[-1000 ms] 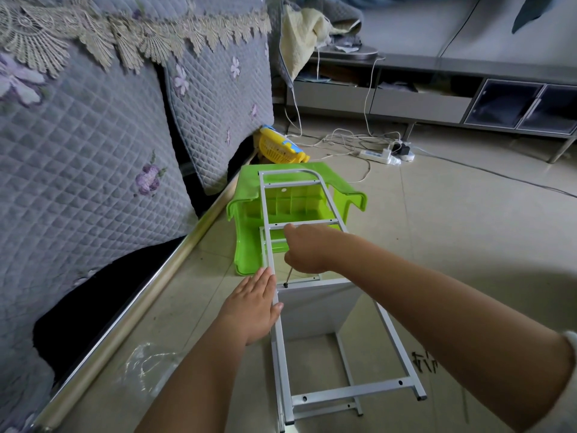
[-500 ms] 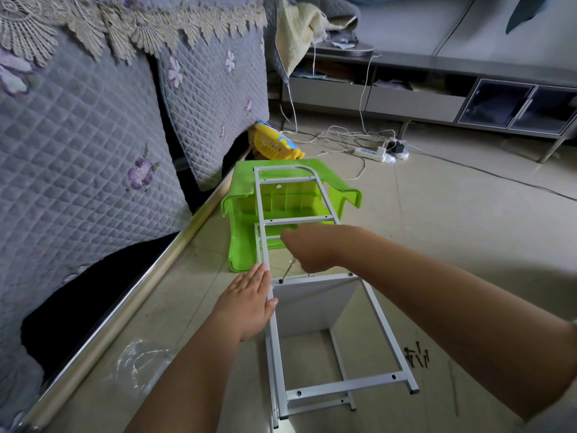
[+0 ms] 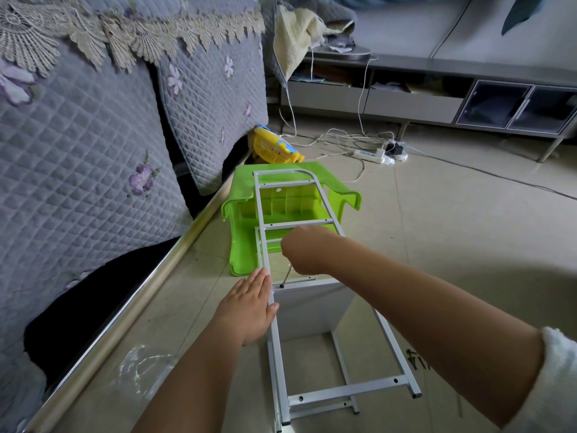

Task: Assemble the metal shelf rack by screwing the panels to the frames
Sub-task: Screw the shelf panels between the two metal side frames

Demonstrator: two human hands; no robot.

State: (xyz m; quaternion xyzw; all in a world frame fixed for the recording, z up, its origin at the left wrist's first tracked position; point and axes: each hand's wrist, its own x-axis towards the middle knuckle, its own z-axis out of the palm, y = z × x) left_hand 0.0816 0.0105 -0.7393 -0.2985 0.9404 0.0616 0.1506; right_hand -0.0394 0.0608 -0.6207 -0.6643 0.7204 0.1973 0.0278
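Note:
A white metal frame (image 3: 346, 392) lies flat on top, its far end resting on a green plastic stool (image 3: 340, 195). A white shelf panel (image 3: 312, 310) stands on edge beneath it, between this frame and a second one below. My right hand (image 3: 304, 253) grips a screwdriver (image 3: 286, 278); its tip meets the panel's top flange near the left rail. My left hand (image 3: 251, 304) lies flat with straight fingers against the frame's left rail, beside the panel. The screwdriver's handle is hidden inside my fist.
Several dark screws (image 3: 416, 364) lie on the tile floor at the right. A clear plastic bag (image 3: 142, 367) lies at the left by the sofa's metal rail (image 3: 131, 310). A yellow basket (image 3: 274, 146), a power strip (image 3: 371, 154) with cables and a grey TV cabinet (image 3: 437, 101) stand beyond.
The view has shifted slightly. Both hands stay at the same spot on the frame; the screwdriver's shaft has tilted a little while its tip stays at the panel flange.

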